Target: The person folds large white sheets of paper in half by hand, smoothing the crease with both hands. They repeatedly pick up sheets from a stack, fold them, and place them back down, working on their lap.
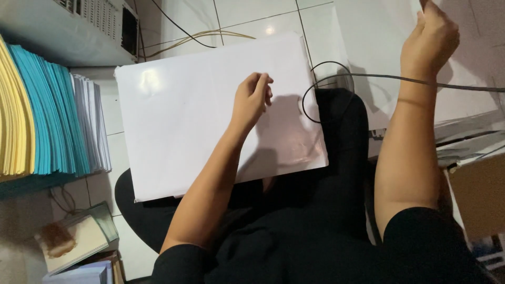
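Left hand (252,100) rests loosely curled, gripping nothing, on the white paper stack (210,115) across the lap. Right hand (431,34) pinches a raised sheet (463,68). I'd keep pressing the stack flat while lifting.

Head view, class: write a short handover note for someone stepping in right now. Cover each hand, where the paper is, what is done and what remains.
Left hand: fingers curled, resting on the large white sheet across the lap.
Right hand: raised at the top right, gripping the edge of another white sheet.
Stacks of yellow, teal and white paper lie at the left; a grey cable crosses the right forearm.
Done: one sheet lies flat on the lap.
Left: the raised sheet is not yet set down.
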